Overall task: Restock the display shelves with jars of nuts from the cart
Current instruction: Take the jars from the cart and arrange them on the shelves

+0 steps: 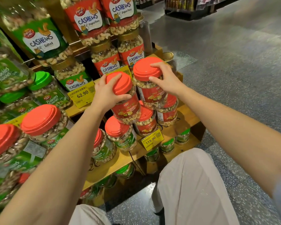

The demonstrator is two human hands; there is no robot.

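I hold two clear jars of mixed nuts with red lids and red labels over the stepped wooden display shelf (187,116). My left hand (106,93) grips the left jar (126,101) by its lid and neck; the jar leans toward me. My right hand (165,79) clasps the right jar (150,85) from the right side at its lid. Both jars sit on top of two more red-label jars (146,121) standing on the shelf. No cart is in view.
Cashew jars (88,21) are stacked high behind. Pistachio jars (42,122) with red and green lids fill the left shelves. Yellow price tags (151,139) hang on shelf edges. Speckled grey floor (234,62) opens to the right. My knees (188,181) are below.
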